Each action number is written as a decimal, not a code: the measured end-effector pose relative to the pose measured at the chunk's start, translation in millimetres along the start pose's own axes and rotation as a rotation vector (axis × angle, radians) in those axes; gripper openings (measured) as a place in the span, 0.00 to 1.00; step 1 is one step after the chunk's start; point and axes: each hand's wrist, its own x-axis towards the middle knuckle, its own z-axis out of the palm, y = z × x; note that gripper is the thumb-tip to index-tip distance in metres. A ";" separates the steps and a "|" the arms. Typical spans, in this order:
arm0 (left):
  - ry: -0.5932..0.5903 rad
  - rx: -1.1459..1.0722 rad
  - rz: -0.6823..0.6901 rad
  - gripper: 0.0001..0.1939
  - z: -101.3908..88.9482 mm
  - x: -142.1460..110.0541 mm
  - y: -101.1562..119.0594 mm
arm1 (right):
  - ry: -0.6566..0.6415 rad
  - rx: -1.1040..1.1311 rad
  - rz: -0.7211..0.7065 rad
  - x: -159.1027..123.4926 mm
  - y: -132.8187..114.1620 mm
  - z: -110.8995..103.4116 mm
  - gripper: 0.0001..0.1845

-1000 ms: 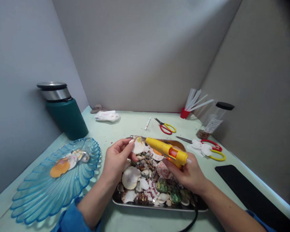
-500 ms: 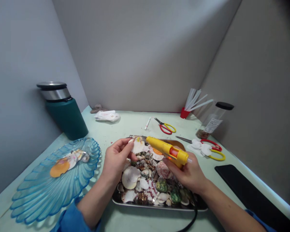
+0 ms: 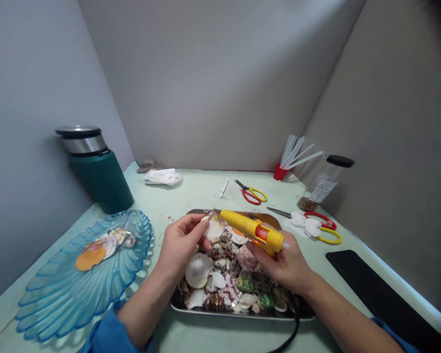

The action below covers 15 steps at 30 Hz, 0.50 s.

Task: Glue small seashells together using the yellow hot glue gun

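Note:
Between thumb and fingers, my left hand pinches a pale scallop shell over the back left of the tray. My right hand is wrapped round a yellow hot glue gun, its nozzle pointing left at the shell's upper edge. A small orange-red light glows on the gun, and a clear glue stick pokes from its rear. Whether the nozzle touches the shell I cannot tell. Below both hands lies a metal tray heaped with mixed seashells.
At left, a blue shell-shaped glass dish holds several shells, with a green bottle behind. Scissors, a red cup of glue sticks, a clear jar, larger scissors and a black phone-like slab lie behind and right.
My left hand has shifted slightly right with the shell, which has turned a little. The glue gun has moved slightly left, its nozzle still at the shell's edge.

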 end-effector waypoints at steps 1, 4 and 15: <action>-0.005 0.006 -0.001 0.13 0.1 -0.1 0.2 | 0.000 0.000 -0.006 0.1 -0.1 -0.1 0.04; -0.017 0.019 -0.003 0.12 0.0 0.1 0.3 | 0.000 -0.013 -0.038 -0.3 -0.4 -0.5 0.04; -0.010 0.013 -0.004 0.12 -0.5 1.0 -0.1 | -0.066 -0.002 -0.019 -2.4 -0.7 0.1 0.04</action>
